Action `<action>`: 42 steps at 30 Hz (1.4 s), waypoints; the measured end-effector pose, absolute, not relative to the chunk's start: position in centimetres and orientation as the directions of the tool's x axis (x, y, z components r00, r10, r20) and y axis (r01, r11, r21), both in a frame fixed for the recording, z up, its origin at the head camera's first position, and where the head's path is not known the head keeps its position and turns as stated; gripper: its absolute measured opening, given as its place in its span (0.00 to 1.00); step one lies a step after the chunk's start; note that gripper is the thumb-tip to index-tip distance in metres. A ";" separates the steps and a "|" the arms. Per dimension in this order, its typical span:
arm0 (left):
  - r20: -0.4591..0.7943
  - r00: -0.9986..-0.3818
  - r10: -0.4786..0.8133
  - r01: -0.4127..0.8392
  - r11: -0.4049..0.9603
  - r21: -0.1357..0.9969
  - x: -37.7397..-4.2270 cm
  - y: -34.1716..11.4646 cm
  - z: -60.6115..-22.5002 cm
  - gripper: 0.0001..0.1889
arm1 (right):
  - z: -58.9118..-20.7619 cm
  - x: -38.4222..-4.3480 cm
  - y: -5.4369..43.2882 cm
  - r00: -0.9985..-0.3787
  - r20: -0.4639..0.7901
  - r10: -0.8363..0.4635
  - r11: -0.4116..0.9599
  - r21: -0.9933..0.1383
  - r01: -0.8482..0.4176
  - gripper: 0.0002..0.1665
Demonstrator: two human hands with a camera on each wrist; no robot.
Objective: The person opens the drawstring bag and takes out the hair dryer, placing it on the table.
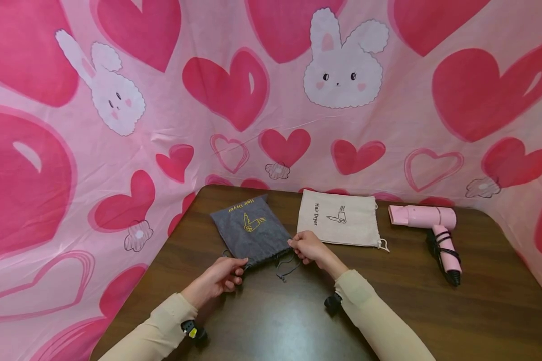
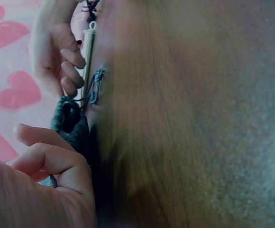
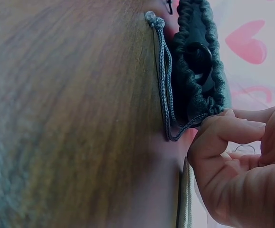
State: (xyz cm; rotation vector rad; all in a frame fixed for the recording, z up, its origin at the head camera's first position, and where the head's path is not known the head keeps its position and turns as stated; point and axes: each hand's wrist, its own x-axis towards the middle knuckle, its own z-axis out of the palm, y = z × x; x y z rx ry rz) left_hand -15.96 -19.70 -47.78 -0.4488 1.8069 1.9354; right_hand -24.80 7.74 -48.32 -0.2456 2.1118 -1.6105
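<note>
A dark grey drawstring bag (image 1: pixel 257 233) with a yellow hair dryer print and "Hair Dryer" lettering lies on the table, its gathered mouth towards me. My left hand (image 1: pixel 223 276) pinches the left corner of the mouth. At the opposite corner, the thumb and fingertips of my right hand (image 1: pixel 311 246) pinch the edge. The right wrist view shows the mouth parted, with a black curved loop (image 3: pixel 201 59) inside. A grey drawstring (image 3: pixel 165 85) hangs from the right corner, its knotted end on the table.
A cream drawstring bag (image 1: pixel 343 233) with a black hair dryer print lies flat behind my right hand. Further right is a pink hair dryer (image 1: pixel 426 216), black cord wrapped round its handle. Pink heart-patterned cloth (image 1: pixel 289 113) stands round the brown table (image 1: pixel 271 311).
</note>
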 end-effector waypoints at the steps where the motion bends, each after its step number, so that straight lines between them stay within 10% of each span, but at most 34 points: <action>1: -0.523 -0.846 0.103 -0.529 -0.037 0.848 -16.0 -19.7 -47.8 0.15 | -48.3 -24.8 7.7 -0.874 -0.255 -0.414 0.295 -0.946 0.136 0.16; 42: -0.492 -0.861 0.128 -0.499 -0.022 0.866 -15.4 -21.0 -47.7 0.13 | -48.6 -24.9 8.1 -0.881 -0.243 -0.406 0.286 -0.949 0.130 0.17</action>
